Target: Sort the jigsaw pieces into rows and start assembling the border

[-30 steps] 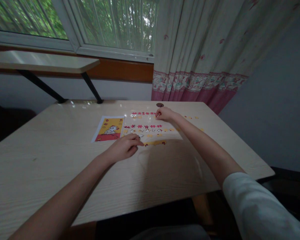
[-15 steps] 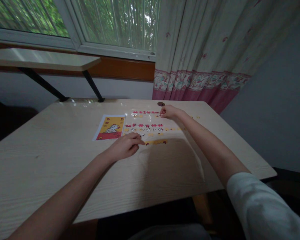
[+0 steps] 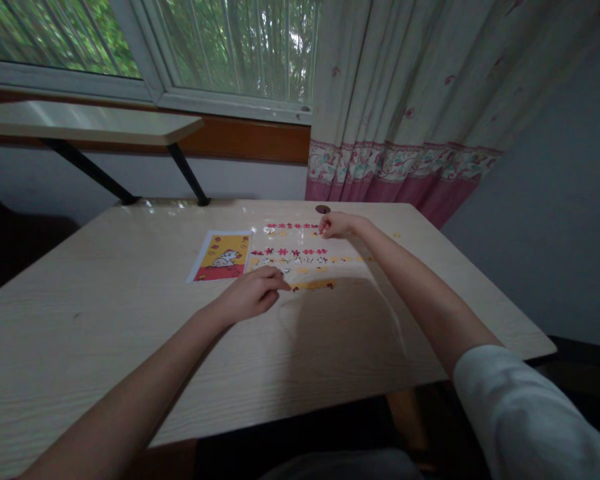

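My left hand [image 3: 257, 291] lies low over the table, index finger stretched to the left end of a joined yellow puzzle strip [image 3: 313, 285] and the other fingers loosely bent. Farther back, my right hand [image 3: 336, 225] has thumb and fingertips pinched together at the yellow pieces. A small puzzle piece [image 3: 323, 232] shows at those fingertips, partly hidden. Behind is a row of red puzzle pieces [image 3: 291, 226]. Between my hands lie another red row [image 3: 296, 252] and a row of white-and-yellow pieces [image 3: 300, 261]. Left of them is a printed picture [image 3: 223, 257] of a white animal on yellow and red.
The pale wooden table [image 3: 105, 347] has a round dark cable hole [image 3: 323, 209] near its back edge. A raised shelf [image 3: 90, 123] on black supports stands at the back left. A curtain [image 3: 395, 153] hangs behind, beside the window [image 3: 235, 53].
My right hand has moved slightly right along the back row, then stayed nearly still. My left hand keeps its place at the yellow strip. The camera view has shifted a little.
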Tool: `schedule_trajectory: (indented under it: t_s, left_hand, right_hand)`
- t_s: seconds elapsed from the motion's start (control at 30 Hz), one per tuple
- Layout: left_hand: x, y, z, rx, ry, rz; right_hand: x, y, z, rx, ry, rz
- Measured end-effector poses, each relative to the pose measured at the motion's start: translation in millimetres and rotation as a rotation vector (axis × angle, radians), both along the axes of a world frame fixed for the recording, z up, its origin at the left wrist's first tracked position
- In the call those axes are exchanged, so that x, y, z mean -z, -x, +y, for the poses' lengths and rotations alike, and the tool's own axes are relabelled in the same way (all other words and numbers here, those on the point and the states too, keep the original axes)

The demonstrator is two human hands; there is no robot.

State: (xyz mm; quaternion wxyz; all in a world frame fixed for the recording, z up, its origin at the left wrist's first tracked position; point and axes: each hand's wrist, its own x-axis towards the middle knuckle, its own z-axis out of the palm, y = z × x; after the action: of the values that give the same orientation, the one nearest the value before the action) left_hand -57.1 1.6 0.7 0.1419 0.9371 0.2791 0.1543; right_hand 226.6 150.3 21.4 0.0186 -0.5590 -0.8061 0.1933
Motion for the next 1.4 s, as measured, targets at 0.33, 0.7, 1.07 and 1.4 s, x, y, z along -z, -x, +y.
schedule_trajectory:
  t_s: [0.33, 0.7, 1.07, 1.4]
  left_hand:
    - [0.5, -2, -1, 0.013, 0.046, -0.081]
    - [-7.3, -28, -21, -0.161, 0.361, -0.384]
    - [-6.2, -34, -23, -0.332, 0.484, -0.573]
    - [-8.3, -31, -18, -0.297, 0.562, -0.72]
  right_hand:
    - [-4.8, 5, -56, 0.061, 0.002, 0.414]
    - [27.1, 43, -173, 0.204, -0.06, 0.942]
    - [25.2, 66, -190, 0.257, -0.198, 1.042]
    - [18.6, 54, -191, 0.08, -0.581, 0.767]
